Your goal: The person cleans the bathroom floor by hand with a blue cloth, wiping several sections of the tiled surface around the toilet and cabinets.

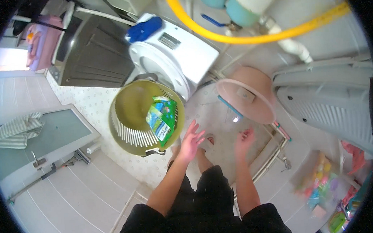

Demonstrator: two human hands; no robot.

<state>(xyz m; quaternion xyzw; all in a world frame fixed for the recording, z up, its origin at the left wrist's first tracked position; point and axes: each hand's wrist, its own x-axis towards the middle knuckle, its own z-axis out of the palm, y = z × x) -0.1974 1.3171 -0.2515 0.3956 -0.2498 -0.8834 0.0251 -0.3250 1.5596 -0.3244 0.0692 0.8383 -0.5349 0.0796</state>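
Olive basket (136,102), green packet (165,117) inside, left fingers (191,128) spread, empty, right fingers (249,133) blurred, cannot tell their hold

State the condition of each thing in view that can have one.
Left hand: open, empty.
Right hand: blurred, grip unclear.
Green packet: lying in the olive basket; sealed or not, unclear.
Olive basket: upright, open-topped, packet inside.
Pink basin: tilted, open side visible.
Striped cloth: rumpled, draped on the door.
Blue cloth: crumpled, on the white appliance.
Yellow hose: curved.
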